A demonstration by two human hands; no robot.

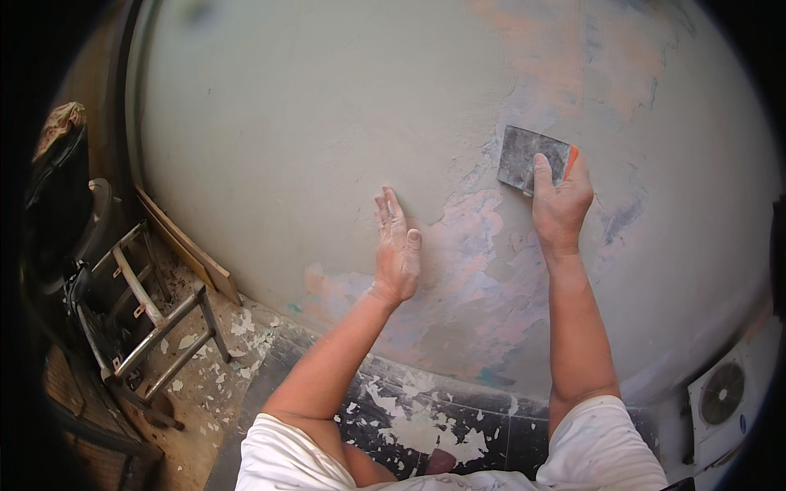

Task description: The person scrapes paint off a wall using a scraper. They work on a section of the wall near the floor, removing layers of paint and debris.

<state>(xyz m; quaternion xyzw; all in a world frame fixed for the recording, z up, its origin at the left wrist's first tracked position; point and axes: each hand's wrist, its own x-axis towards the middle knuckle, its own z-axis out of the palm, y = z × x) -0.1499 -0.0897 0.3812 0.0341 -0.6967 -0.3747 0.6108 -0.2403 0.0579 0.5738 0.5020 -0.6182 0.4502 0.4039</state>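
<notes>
A wall (295, 135) with patchy, peeling paint in grey, pink and lilac stands before me. My right hand (562, 202) grips a wide scraper (531, 159) with a dusty grey metal blade and an orange edge near the fingers; its thumb lies along the blade. The blade is over the border between the smooth grey coat and the pinkish patch. My left hand (396, 245) is raised near the wall, lower and to the left of the scraper, thumb apart and holding nothing. Whether its palm touches the wall I cannot tell. Pale dust coats both hands.
At the left, a metal stool frame (163, 325) stands on a floor (196, 423) strewn with paint flakes. Boards (190, 245) lean against the wall's foot beside it. Flakes also litter the dark tiled surface (522, 436) below me. An air-conditioner outdoor unit (718, 399) is at the lower right.
</notes>
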